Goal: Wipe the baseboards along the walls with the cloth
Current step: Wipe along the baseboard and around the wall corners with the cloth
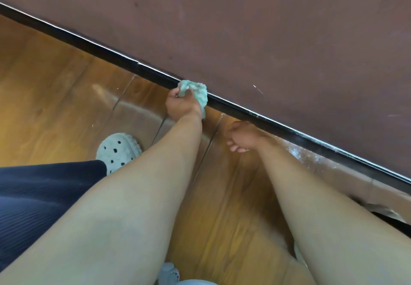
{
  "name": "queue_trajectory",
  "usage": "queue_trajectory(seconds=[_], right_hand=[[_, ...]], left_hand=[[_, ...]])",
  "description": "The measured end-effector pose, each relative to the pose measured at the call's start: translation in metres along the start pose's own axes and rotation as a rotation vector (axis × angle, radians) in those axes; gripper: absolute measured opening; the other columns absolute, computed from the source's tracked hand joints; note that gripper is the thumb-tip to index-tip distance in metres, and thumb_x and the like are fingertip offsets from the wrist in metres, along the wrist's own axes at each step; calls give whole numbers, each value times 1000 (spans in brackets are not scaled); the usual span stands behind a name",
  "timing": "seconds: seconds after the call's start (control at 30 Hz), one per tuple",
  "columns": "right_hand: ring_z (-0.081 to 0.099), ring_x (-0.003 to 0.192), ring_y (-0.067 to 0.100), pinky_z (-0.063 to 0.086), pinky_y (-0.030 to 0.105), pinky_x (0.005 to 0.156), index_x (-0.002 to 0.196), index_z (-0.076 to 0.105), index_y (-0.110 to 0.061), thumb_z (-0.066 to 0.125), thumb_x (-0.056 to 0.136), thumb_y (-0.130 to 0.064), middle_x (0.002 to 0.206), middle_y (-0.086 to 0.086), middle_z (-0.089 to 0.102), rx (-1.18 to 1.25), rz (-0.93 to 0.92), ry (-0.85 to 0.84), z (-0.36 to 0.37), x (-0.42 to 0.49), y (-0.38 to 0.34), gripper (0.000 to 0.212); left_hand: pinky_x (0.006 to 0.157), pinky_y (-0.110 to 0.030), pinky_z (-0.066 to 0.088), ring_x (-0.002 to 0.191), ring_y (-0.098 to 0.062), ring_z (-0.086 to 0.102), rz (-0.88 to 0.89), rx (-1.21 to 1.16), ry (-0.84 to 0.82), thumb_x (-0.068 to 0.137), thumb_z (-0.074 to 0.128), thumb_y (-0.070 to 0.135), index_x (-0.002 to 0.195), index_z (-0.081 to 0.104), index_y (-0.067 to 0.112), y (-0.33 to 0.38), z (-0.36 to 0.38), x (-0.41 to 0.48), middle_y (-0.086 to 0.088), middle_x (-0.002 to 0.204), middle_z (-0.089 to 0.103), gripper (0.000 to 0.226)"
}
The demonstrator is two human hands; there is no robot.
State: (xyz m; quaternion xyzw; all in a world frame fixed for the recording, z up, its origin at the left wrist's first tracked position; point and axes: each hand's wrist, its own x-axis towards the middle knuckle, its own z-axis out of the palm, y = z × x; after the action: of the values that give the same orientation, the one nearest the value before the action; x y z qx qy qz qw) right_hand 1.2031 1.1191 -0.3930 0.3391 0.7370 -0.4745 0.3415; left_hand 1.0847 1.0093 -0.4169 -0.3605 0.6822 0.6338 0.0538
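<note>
A black baseboard (266, 118) runs diagonally from upper left to lower right where the brown wall meets the wooden floor. My left hand (181, 104) grips a bunched teal and white cloth (198, 92) and presses it against the top edge of the baseboard near the middle of the view. My right hand (241, 137) hovers low over the floor just below the baseboard, to the right of the cloth, with its fingers loosely curled and nothing in it.
The brown wall (289, 29) fills the upper right. The glossy wooden floor (55, 96) spreads to the left. A pale perforated clog (117, 150) on my foot rests on the floor, below dark blue ribbed trousers (44, 196). Dust marks lie near the baseboard at right (311, 153).
</note>
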Motion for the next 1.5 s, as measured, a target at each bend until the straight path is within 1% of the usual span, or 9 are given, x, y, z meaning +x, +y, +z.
queue_trajectory(seconds=[0.13, 0.23, 0.33, 0.4, 0.53, 0.67, 0.97, 1.27, 1.5], right_hand=[[68, 70, 14, 53, 22, 59, 112, 62, -13, 47, 99, -18, 91, 6, 70, 23, 26, 53, -13, 6, 1, 20], [67, 72, 15, 54, 23, 61, 120, 59, -16, 48, 101, -22, 98, 8, 71, 101, 58, 60, -14, 6, 4, 23], [68, 76, 17, 55, 26, 66, 122, 59, -16, 49, 101, -23, 100, 8, 72, 118, 104, 49, -12, 6, 9, 25], [67, 74, 17, 54, 26, 67, 120, 60, -16, 49, 100, -22, 98, 7, 72, 125, 106, 60, -11, 6, 10, 23], [68, 77, 18, 57, 26, 69, 113, 61, -15, 48, 100, -16, 96, 8, 72, 176, 56, 113, -17, 4, 6, 19], [70, 74, 18, 57, 26, 65, 107, 66, -11, 47, 99, -14, 87, 7, 73, 276, 12, 247, -26, 4, 13, 21], [70, 70, 18, 52, 24, 55, 106, 66, -13, 49, 99, -16, 85, 6, 72, 334, 103, 240, -25, 3, 30, 19], [70, 75, 20, 56, 28, 64, 106, 66, -14, 44, 100, -14, 88, 8, 73, 337, 68, 274, -24, -2, 36, 23], [72, 77, 20, 54, 27, 62, 106, 65, -14, 45, 101, -15, 91, 8, 73, 313, 96, 244, -21, 0, 43, 20]], left_hand=[[90, -25, 53, 101, -18, 67, 17, 172, -81, 92, 72, 25, 118, 66, 23, 3, 13, 4, 1, 117, 69, 27], [99, -35, 55, 103, -23, 69, 0, 200, -196, 88, 73, 14, 103, 66, 19, -10, 16, 2, -3, 112, 71, 17], [88, -46, 60, 95, -27, 72, -28, 231, -361, 80, 79, 11, 79, 61, 22, -30, 19, -4, -4, 96, 72, 21], [78, -35, 63, 86, -21, 71, 4, 273, -421, 81, 79, 13, 80, 62, 21, -34, 20, -10, -2, 92, 70, 19], [87, -23, 55, 98, -20, 69, 165, 265, -261, 84, 75, 9, 89, 64, 19, -27, 21, -7, -1, 104, 70, 15], [82, -12, 43, 106, -19, 65, 144, 231, -60, 92, 68, 14, 109, 64, 16, -9, 19, -2, -3, 119, 67, 18], [85, -21, 51, 87, -13, 65, 362, 531, -416, 80, 76, 14, 87, 69, 17, -40, 22, -28, 5, 91, 69, 10], [89, -23, 55, 98, -18, 69, 131, 238, -52, 84, 79, 17, 96, 71, 20, -22, 24, -11, -2, 114, 72, 15], [64, -4, 48, 72, -4, 63, 145, 338, -347, 80, 82, 11, 99, 76, 10, -39, 23, -28, 8, 85, 67, 20]])
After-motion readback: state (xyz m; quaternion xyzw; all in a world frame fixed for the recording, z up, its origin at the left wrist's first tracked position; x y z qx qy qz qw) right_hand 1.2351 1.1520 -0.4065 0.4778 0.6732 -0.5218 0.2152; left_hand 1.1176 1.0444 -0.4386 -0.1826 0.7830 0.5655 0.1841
